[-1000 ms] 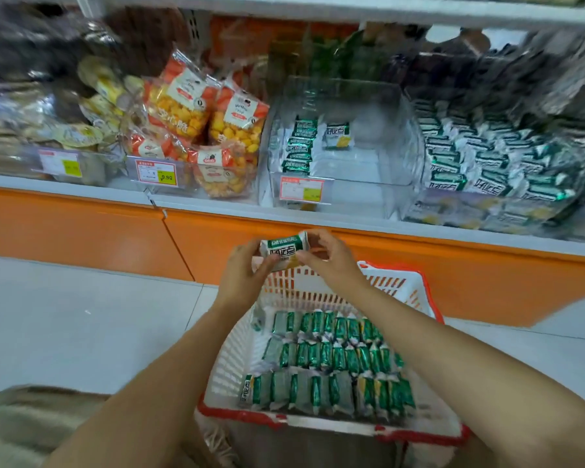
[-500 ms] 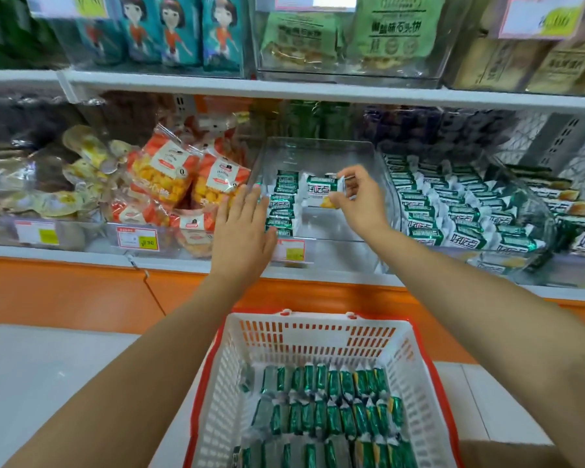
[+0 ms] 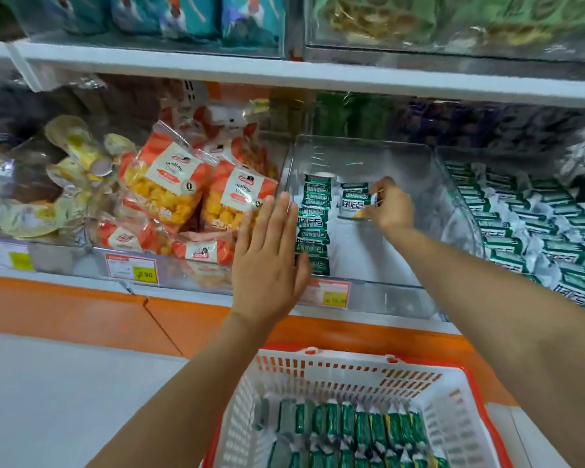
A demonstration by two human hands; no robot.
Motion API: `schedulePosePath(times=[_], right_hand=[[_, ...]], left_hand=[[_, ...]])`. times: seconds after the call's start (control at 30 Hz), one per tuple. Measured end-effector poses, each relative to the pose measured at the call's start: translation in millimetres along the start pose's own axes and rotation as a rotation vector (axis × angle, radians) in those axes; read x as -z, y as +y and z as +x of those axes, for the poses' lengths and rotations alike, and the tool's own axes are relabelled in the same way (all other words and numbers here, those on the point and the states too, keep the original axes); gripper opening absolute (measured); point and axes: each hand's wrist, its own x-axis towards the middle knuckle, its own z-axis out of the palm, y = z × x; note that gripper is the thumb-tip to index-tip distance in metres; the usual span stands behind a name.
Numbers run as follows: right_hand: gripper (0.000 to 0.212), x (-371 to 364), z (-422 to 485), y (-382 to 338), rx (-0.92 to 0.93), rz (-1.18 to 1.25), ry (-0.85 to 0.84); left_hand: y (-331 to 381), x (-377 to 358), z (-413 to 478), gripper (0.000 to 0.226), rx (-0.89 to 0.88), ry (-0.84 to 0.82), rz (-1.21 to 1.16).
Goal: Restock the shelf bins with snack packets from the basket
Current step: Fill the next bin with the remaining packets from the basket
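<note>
one green packet [image 3: 354,199] pinched in right hand [image 3: 390,207] fingertips, inside clear bin [image 3: 453,211], just right of standing row [image 3: 313,224]. left hand [image 3: 271,261] flat, fingers straight, holding nothing, beside row. risk: early release tips packet flat; left-hand nudge topples row.

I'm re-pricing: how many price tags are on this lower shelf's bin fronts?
3 price tags: one at the far left, one under the orange snack bags, one on the middle clear bin. The left hand may hide another.
</note>
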Motion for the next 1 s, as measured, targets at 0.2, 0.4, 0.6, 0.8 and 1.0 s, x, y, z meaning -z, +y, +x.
schedulePosePath(times=[0.2,0.4,0.6,0.8,1.0], right_hand=[[0.031,-14.5,14.1,7.2,-0.019,-0.014,-0.021],[0.031,-19.6,18.9,6.4,-0.011,-0.063,0.034],[0.046,-13.6,17.2,1.4,-0.003,-0.128,0.006],[0.048,6.4,4.4,-6.7,0.029,-0.151,0.004],[0.024,26.9,-38.5,-21.6,0.192,0.094,-0.028]], left_hand=[[-0.4,-6.0,0.3,0.062,0.008,0.067,-0.011],[-0.1,-7.1,0.4,0.062,0.016,0.067,-0.002],[0.1,-4.9,-0.5,0.063,0.017,0.035,0.001],[-0.9,0.1,-1.0,0.063,0.013,-0.043,-0.016],[8.0,13.2,-8.6,0.06,0.052,-0.113,-0.084]])
